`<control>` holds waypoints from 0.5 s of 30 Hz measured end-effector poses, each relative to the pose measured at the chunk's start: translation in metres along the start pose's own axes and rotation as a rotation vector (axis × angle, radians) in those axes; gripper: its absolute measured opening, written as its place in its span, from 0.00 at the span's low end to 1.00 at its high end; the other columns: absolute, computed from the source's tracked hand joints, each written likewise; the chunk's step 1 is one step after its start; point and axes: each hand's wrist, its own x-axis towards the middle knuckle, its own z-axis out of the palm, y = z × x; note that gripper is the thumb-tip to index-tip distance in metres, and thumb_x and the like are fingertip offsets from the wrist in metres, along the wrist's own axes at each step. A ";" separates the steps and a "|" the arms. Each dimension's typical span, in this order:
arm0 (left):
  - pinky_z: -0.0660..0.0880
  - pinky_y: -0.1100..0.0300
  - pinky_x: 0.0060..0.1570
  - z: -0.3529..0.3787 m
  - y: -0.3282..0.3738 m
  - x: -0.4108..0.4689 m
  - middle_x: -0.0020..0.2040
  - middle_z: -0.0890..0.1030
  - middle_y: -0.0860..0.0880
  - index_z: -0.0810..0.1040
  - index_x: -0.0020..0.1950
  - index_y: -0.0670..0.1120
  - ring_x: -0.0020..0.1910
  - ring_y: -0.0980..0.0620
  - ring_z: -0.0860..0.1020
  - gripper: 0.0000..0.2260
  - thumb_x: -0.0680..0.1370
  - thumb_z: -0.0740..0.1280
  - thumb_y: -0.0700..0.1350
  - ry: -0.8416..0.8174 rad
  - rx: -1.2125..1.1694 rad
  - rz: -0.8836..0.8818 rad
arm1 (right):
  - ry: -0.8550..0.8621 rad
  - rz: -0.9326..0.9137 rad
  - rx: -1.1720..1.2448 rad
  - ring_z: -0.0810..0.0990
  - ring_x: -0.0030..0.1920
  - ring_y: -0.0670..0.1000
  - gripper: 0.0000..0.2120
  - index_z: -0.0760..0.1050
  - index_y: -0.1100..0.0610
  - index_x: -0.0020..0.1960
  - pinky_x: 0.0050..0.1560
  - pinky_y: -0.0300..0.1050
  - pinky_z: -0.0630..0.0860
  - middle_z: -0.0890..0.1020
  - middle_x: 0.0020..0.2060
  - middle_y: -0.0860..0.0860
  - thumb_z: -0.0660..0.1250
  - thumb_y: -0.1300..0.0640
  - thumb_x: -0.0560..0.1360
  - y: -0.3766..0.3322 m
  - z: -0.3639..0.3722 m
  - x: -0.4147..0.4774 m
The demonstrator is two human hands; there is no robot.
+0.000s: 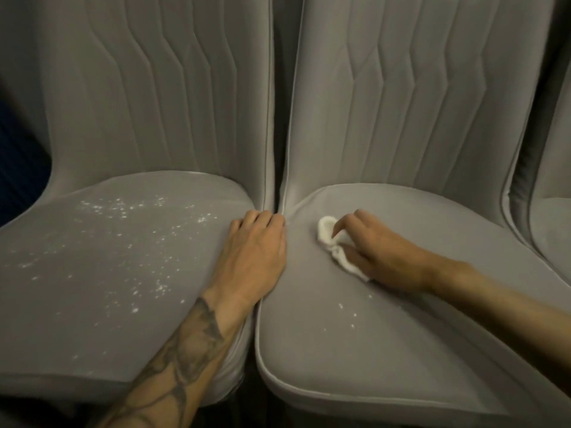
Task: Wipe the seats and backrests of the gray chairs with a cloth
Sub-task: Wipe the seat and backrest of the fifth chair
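Cloth (pixel 336 247), white and bunched, lies on the right chair's seat (pixel 401 350) near its left edge, pinched by the right hand (pixel 383 256), long axis running back-left to front-right. Few white specks (pixel 346 312) show here; the left chair's seat (pixel 92 273) is thickly speckled and looks unwiped, left hand (pixel 256 251) resting flat on its edge

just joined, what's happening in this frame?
A person is cleaning gray chairs. The right grip holds a white cloth on the right seat, near its inner edge. The left grip rests on the edge of the left seat, beside the gap between the chairs. The left seat is dotted with white specks, not yet wiped; the right seat shows only a few near its front.
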 end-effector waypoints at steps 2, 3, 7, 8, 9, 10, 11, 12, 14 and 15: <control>0.68 0.48 0.60 -0.001 0.001 -0.001 0.60 0.78 0.50 0.75 0.60 0.50 0.60 0.47 0.72 0.14 0.87 0.50 0.49 -0.007 0.007 0.000 | 0.014 0.163 -0.039 0.72 0.59 0.58 0.13 0.70 0.61 0.62 0.59 0.45 0.67 0.72 0.57 0.58 0.63 0.55 0.81 0.014 -0.008 0.010; 0.68 0.48 0.60 -0.001 0.001 -0.001 0.59 0.78 0.50 0.74 0.60 0.50 0.60 0.47 0.72 0.14 0.87 0.50 0.49 -0.007 0.007 0.000 | 0.045 0.168 -0.041 0.72 0.58 0.59 0.12 0.71 0.63 0.61 0.58 0.45 0.66 0.73 0.56 0.57 0.64 0.57 0.81 0.012 -0.007 0.012; 0.69 0.49 0.60 0.001 0.000 0.001 0.60 0.78 0.50 0.76 0.61 0.49 0.60 0.47 0.73 0.14 0.87 0.51 0.48 -0.002 0.007 0.002 | 0.048 -0.051 0.063 0.71 0.50 0.48 0.12 0.69 0.53 0.58 0.51 0.35 0.64 0.69 0.50 0.46 0.60 0.46 0.81 -0.023 0.011 -0.015; 0.69 0.49 0.60 0.001 0.000 0.001 0.60 0.79 0.49 0.76 0.61 0.49 0.60 0.47 0.73 0.13 0.87 0.52 0.48 -0.001 0.010 0.005 | 0.014 -0.075 0.064 0.70 0.50 0.46 0.12 0.68 0.51 0.59 0.51 0.34 0.64 0.69 0.50 0.45 0.58 0.44 0.81 -0.021 0.011 -0.020; 0.69 0.49 0.59 0.001 -0.001 0.001 0.60 0.79 0.49 0.76 0.61 0.49 0.59 0.46 0.74 0.13 0.87 0.53 0.48 -0.001 0.014 0.006 | -0.007 -0.078 0.039 0.71 0.51 0.46 0.12 0.68 0.50 0.60 0.51 0.34 0.64 0.69 0.51 0.46 0.58 0.44 0.81 -0.014 0.006 -0.020; 0.69 0.48 0.59 0.001 -0.001 0.001 0.59 0.79 0.48 0.77 0.60 0.49 0.59 0.45 0.74 0.13 0.86 0.54 0.48 -0.003 0.018 0.009 | -0.007 -0.045 0.012 0.71 0.52 0.48 0.12 0.69 0.52 0.61 0.53 0.35 0.64 0.70 0.52 0.48 0.60 0.47 0.81 -0.002 0.000 -0.019; 0.69 0.47 0.58 0.001 -0.001 0.001 0.59 0.80 0.48 0.77 0.60 0.48 0.58 0.45 0.74 0.13 0.86 0.54 0.47 -0.003 0.025 0.015 | 0.004 0.037 0.001 0.72 0.54 0.51 0.12 0.70 0.55 0.62 0.54 0.37 0.63 0.71 0.54 0.51 0.62 0.50 0.81 0.013 -0.006 -0.016; 0.70 0.47 0.57 0.000 -0.001 0.000 0.58 0.80 0.48 0.77 0.59 0.48 0.57 0.44 0.74 0.12 0.86 0.54 0.47 -0.001 0.032 0.021 | 0.018 0.134 -0.013 0.72 0.57 0.55 0.12 0.70 0.58 0.62 0.56 0.39 0.64 0.72 0.55 0.54 0.63 0.53 0.81 0.025 -0.013 -0.013; 0.70 0.47 0.57 -0.001 0.000 -0.001 0.58 0.80 0.47 0.77 0.59 0.48 0.57 0.44 0.74 0.12 0.86 0.55 0.47 -0.002 0.034 0.029 | 0.050 0.264 -0.026 0.72 0.59 0.59 0.12 0.71 0.62 0.62 0.59 0.44 0.65 0.73 0.57 0.59 0.64 0.57 0.81 0.038 -0.017 -0.010; 0.69 0.47 0.57 0.000 0.000 -0.001 0.58 0.80 0.47 0.77 0.59 0.47 0.57 0.44 0.74 0.12 0.86 0.55 0.47 -0.002 0.034 0.031 | 0.063 0.271 -0.034 0.72 0.59 0.59 0.12 0.71 0.63 0.61 0.59 0.45 0.66 0.73 0.56 0.59 0.64 0.57 0.81 0.034 -0.013 -0.010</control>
